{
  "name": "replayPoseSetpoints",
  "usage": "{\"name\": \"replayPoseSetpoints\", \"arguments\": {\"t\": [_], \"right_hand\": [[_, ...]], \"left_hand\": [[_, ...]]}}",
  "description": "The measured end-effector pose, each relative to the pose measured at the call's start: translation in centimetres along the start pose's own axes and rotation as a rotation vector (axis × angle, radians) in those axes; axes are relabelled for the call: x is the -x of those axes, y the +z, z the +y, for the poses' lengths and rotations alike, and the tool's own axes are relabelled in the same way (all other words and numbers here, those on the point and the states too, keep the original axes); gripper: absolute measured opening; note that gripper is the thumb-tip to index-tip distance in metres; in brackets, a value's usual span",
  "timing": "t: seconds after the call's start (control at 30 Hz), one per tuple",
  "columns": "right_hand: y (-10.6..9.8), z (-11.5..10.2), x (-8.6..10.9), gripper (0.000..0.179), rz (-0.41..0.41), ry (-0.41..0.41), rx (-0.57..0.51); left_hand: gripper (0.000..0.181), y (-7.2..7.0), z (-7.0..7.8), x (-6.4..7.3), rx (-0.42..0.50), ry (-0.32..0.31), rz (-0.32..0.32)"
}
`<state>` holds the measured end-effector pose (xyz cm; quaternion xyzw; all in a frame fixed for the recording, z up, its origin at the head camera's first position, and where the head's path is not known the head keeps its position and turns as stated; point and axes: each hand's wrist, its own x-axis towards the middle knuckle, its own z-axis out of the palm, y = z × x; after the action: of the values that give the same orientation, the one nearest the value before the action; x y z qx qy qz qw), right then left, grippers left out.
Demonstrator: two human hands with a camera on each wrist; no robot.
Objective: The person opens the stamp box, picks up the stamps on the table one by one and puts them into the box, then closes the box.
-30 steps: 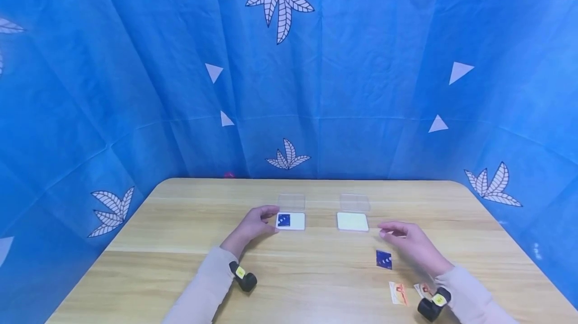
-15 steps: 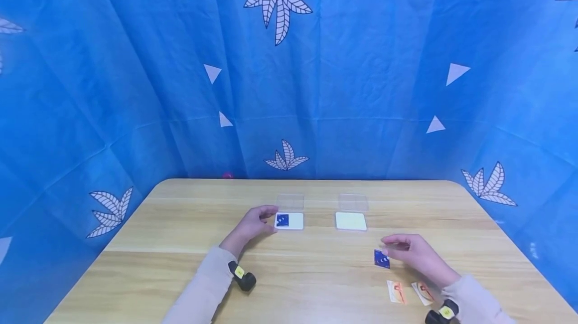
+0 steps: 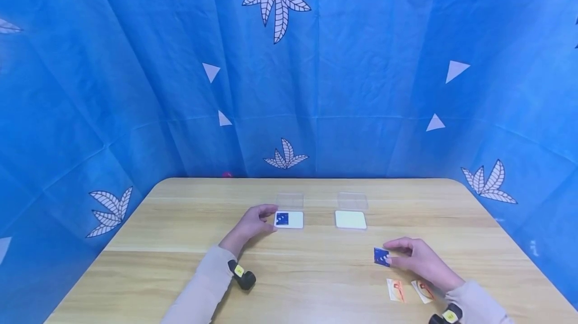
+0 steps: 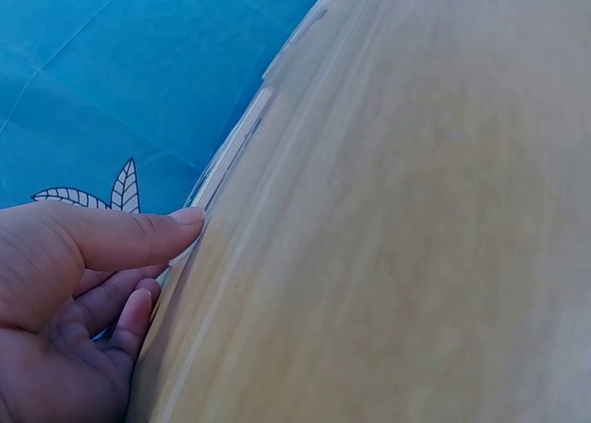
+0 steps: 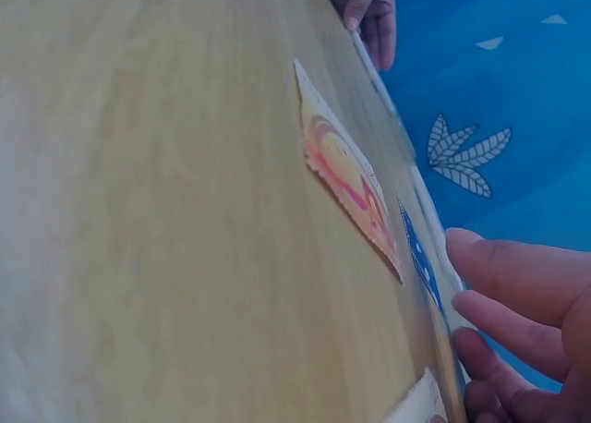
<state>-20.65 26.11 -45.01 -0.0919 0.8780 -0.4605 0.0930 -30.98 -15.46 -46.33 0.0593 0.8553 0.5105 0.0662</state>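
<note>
At the table's middle, my left hand [image 3: 253, 222] grips the left end of a flat, open plastic case [image 3: 296, 219] between thumb and fingers. In the case lies a small dark-blue picture card [image 3: 282, 219] on a white base. My right hand [image 3: 420, 259] is at a second dark-blue card [image 3: 381, 257] on the table, its thumb tip overlapping the card's right edge in the head view. Its fingers [image 5: 517, 326] are extended and spread a little in the right wrist view. The left thumb [image 4: 138, 238] lies along the case edge in the left wrist view.
A second open case [image 3: 350, 219] with a pale yellowish base stands right of the first. Both have clear lids [image 3: 352, 200] folded back. Two orange-and-white cards, a left one [image 3: 396, 290] and a right one [image 3: 422, 291], lie near the right forearm. A blue curtain [image 3: 361, 88] hangs behind the table.
My right hand has moved back toward the near side, from beside the right case to the blue card on the table. The left hand has stayed at its case.
</note>
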Motion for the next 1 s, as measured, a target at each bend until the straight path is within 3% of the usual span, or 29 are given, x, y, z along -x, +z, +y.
{"name": "replayPoseSetpoints", "arguments": {"t": [0.17, 0.6, 1.0], "right_hand": [[0.1, 0.4, -0.1, 0.040, 0.006, -0.011, -0.003], [0.9, 0.3, -0.6, 0.030, 0.126, 0.028, 0.070], [1.2, 0.3, -0.7, 0.026, 0.145, 0.037, 0.062]], "left_hand": [[0.062, 0.0, -0.1, -0.1, 0.001, 0.010, -0.001], [0.060, -0.1, 0.0, -0.1, 0.025, -0.006, 0.002], [0.059, 0.0, -0.4, -0.2, 0.022, 0.029, 0.003]]}}
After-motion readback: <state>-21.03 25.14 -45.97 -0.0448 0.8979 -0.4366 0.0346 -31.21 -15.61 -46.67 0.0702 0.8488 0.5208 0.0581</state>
